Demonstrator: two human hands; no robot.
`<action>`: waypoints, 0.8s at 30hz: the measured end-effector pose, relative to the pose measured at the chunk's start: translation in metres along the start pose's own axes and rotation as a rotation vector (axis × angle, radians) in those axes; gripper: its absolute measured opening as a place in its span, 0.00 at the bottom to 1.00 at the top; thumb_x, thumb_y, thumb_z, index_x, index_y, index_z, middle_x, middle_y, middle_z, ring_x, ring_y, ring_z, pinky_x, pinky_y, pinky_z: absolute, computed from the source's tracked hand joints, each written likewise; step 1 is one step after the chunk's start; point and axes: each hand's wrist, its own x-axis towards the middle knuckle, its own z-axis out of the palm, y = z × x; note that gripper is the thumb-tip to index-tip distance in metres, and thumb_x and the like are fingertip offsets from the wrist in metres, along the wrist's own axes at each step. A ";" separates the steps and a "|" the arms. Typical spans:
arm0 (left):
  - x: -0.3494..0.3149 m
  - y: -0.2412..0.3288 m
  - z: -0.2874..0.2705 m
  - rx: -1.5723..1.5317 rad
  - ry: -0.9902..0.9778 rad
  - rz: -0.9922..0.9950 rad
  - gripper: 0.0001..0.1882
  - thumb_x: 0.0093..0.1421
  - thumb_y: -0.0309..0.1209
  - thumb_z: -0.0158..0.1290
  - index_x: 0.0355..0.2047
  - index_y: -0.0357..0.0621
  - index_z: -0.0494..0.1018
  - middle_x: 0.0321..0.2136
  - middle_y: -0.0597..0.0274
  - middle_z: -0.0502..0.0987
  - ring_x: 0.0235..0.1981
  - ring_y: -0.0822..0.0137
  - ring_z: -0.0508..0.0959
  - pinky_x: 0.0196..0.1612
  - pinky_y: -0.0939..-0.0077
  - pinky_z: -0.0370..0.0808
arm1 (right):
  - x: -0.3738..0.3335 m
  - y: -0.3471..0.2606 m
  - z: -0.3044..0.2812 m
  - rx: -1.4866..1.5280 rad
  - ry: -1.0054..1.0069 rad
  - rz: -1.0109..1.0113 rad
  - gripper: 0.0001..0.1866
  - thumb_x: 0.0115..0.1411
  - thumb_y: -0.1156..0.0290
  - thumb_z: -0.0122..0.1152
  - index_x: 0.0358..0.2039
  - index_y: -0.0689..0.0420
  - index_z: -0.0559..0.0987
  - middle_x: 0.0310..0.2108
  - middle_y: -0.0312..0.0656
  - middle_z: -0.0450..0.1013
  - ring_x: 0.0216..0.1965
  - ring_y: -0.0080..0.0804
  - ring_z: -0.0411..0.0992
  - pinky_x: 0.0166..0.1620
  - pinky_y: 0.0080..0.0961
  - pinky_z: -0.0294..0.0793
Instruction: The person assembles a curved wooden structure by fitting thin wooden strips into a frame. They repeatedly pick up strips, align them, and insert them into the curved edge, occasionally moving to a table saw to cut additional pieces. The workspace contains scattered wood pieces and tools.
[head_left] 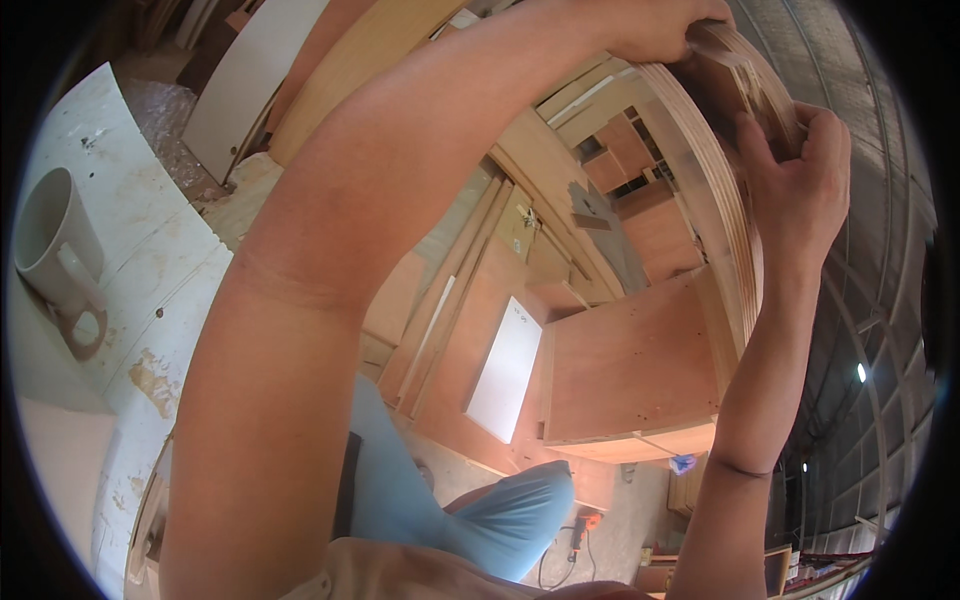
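Both of my arms are raised to the upper right. A short piece of plywood [742, 75] with a layered edge spans the space between my hands. My left hand [665, 28] is closed at its far end, with the fingers partly hidden. My right hand [805, 180] grips its near end, thumb on one side and fingers on the other. Just beside the piece stands a tall plywood panel [722, 190], its layered edge facing me. Whether the piece touches this panel, I cannot tell.
A white mug [65, 235] stands on a stained white worktop [150, 250] at the left. Plywood boxes [630, 370] and a white board [508, 370] are below. An orange corded power tool [580, 530] lies on the floor. Boards [255, 75] lean at the upper left.
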 end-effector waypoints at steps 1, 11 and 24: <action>0.001 -0.002 0.001 0.006 0.003 -0.001 0.23 0.50 0.25 0.65 0.48 0.42 0.76 0.44 0.45 0.82 0.49 0.46 0.81 0.50 0.57 0.77 | 0.000 -0.001 0.000 0.002 -0.001 0.011 0.21 0.53 0.58 0.74 0.40 0.57 0.77 0.39 0.43 0.76 0.42 0.45 0.76 0.44 0.40 0.75; 0.003 -0.010 0.008 -0.015 0.028 0.044 0.22 0.52 0.24 0.63 0.49 0.42 0.75 0.45 0.45 0.82 0.51 0.46 0.80 0.51 0.57 0.76 | -0.001 0.000 0.002 -0.027 0.028 0.002 0.23 0.53 0.58 0.74 0.43 0.57 0.78 0.41 0.43 0.76 0.43 0.45 0.76 0.45 0.40 0.76; 0.000 -0.005 0.004 0.004 -0.002 0.040 0.22 0.53 0.24 0.63 0.50 0.43 0.75 0.45 0.46 0.82 0.50 0.47 0.81 0.51 0.58 0.76 | -0.002 0.004 0.004 -0.005 0.051 -0.035 0.22 0.52 0.58 0.75 0.41 0.57 0.78 0.39 0.42 0.76 0.42 0.45 0.76 0.43 0.39 0.75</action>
